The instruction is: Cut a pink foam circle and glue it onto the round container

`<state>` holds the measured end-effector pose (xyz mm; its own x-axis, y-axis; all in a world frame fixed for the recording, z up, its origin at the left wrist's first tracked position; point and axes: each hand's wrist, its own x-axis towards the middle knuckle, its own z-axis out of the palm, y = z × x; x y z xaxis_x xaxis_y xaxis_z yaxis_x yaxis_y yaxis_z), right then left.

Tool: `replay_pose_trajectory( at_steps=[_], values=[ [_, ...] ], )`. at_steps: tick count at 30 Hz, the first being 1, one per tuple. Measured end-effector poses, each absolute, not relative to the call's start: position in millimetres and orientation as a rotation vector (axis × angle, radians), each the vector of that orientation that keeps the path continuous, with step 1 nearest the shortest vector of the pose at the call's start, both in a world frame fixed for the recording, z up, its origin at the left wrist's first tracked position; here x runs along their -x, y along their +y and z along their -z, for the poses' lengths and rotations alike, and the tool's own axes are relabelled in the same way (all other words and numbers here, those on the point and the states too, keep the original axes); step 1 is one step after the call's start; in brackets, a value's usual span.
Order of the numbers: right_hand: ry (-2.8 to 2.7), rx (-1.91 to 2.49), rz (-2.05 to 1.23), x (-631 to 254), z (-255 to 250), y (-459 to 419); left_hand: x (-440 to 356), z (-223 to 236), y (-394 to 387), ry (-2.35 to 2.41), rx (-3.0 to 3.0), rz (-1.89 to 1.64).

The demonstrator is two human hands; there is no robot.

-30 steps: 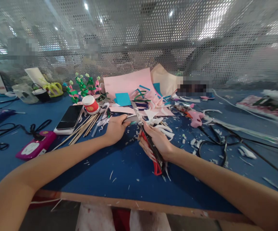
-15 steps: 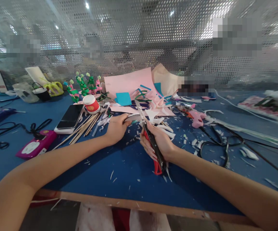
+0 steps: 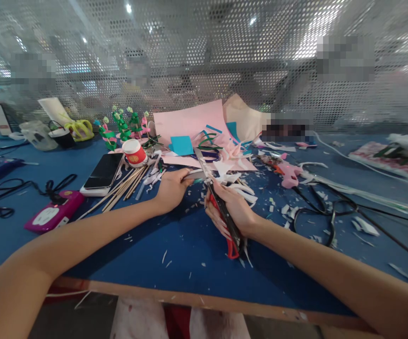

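My right hand (image 3: 234, 209) is closed round red-handled scissors (image 3: 225, 221), whose blades point up and away at mid-table. My left hand (image 3: 170, 190) pinches a small strip of pale paper (image 3: 196, 175) and holds it against the blades. White and pink paper offcuts (image 3: 237, 181) lie just beyond both hands on the blue table (image 3: 175, 235).
A phone (image 3: 103, 172), a red paper cup (image 3: 133, 153), wooden sticks (image 3: 126, 186), a pink device (image 3: 53, 212) and black cables (image 3: 20, 188) lie to the left. Pink sheets (image 3: 189, 122), a pink glue gun (image 3: 286, 172) and a cable (image 3: 327, 212) lie right. A perforated screen (image 3: 204, 56) stands behind.
The scissors and my right hand shifted slightly; the paper strip stays at the blades. Both forearms hold about the same place.
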<state>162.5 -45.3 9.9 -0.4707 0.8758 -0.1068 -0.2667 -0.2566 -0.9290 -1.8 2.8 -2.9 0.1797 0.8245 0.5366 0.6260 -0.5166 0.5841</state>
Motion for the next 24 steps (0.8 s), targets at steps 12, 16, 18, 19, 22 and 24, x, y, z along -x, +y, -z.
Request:
replay_pose_trajectory(
  at_steps=[12,16,18,19,22,24],
  values=[
    [-1.105,0.810,-1.832,-162.7,-9.7,-46.0,0.9,-0.4,2.4,1.417,-2.180,-1.328],
    [-1.094,0.824,-1.834,-162.5,-9.4,-45.2,1.7,1.1,3.7,1.421,-2.214,-1.280],
    [-1.093,0.822,-1.837,-162.3,-9.3,-45.1,2.3,2.5,4.2,1.406,-2.244,-1.250],
    [-1.093,0.821,-1.841,-162.3,-9.3,-45.1,2.6,3.3,4.3,1.380,-2.263,-1.233],
    [-1.095,0.816,-1.846,-162.5,-9.6,-45.3,2.9,5.3,3.6,1.256,-2.319,-1.205],
    [-1.099,0.814,-1.846,-162.4,-9.8,-45.6,2.8,5.8,3.0,1.214,-2.336,-1.200]
  ],
)
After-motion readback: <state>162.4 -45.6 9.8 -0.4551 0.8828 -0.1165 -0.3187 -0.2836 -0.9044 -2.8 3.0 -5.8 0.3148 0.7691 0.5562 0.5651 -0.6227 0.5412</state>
